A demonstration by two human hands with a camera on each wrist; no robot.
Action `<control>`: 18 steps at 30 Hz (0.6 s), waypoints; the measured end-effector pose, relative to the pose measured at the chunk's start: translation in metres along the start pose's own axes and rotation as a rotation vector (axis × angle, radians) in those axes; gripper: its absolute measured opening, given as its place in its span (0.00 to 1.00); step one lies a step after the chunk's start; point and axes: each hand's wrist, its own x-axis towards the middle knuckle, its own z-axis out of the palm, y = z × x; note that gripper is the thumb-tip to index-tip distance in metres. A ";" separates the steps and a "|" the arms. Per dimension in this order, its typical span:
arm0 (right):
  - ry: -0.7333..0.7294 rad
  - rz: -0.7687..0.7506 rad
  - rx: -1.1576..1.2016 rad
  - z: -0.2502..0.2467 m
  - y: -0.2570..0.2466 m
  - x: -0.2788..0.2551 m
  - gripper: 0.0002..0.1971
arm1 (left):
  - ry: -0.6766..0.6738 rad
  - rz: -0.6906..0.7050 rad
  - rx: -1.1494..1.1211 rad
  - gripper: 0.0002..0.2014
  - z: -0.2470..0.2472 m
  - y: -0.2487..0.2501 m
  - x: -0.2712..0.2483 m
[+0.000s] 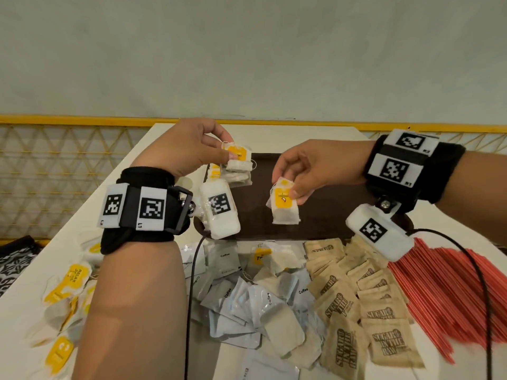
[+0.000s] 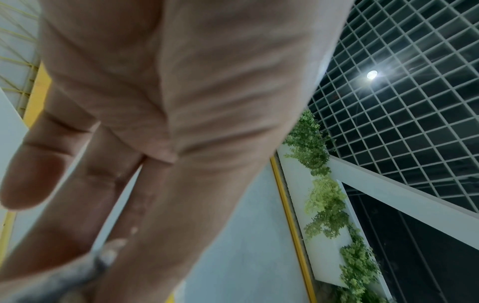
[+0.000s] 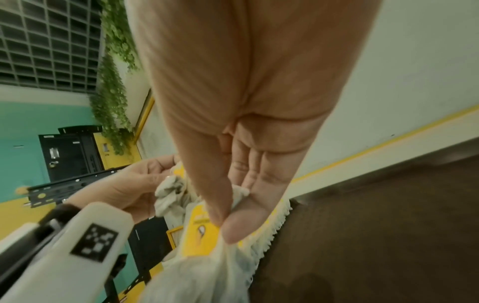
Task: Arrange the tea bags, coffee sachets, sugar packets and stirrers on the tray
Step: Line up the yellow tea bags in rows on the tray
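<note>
While both hands are raised over the dark brown tray [image 1: 323, 187] at the desk's [image 1: 153, 171] far end, each pinches tea bags. The left hand [image 1: 189, 149] holds a small stack of tea bags [image 1: 238, 165] by thumb and fingertips above the tray's far left corner. The right hand [image 1: 310, 171] pinches the yellow tag of a single tea bag [image 1: 284, 207], which hangs above the middle of the tray. On the desk along the tray's near edge lie heaps: loose tea bags [image 1: 65, 294] at the left edge, grey coffee sachets [image 1: 247, 300] in the middle, brown sugar packets [image 1: 365, 305] beside them, and red stirrers [image 1: 444, 286] at the right edge.
</note>
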 end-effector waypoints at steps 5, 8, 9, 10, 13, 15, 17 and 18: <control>0.096 0.010 -0.143 -0.015 0.005 0.006 0.11 | 0.004 0.025 -0.019 0.09 0.006 0.008 0.021; 0.233 0.000 -0.158 -0.026 0.009 0.029 0.09 | -0.061 -0.027 0.085 0.09 0.005 0.012 0.052; 0.269 0.000 -0.149 -0.029 0.010 0.039 0.08 | -0.073 -0.055 0.113 0.09 0.005 0.011 0.063; 0.294 0.000 -0.138 -0.032 0.010 0.049 0.08 | -0.085 -0.081 0.137 0.09 0.005 0.010 0.074; 0.339 -0.008 -0.118 -0.036 0.010 0.081 0.09 | -0.125 -0.133 0.181 0.11 0.004 0.002 0.106; 0.363 -0.014 -0.123 -0.038 0.010 0.102 0.08 | -0.157 -0.160 0.205 0.12 0.004 -0.008 0.126; 0.366 -0.011 -0.152 -0.040 0.010 0.121 0.08 | -0.191 -0.182 0.253 0.11 0.006 -0.019 0.144; 0.361 -0.008 -0.178 -0.042 0.010 0.130 0.08 | -0.209 -0.188 0.281 0.10 0.008 -0.024 0.152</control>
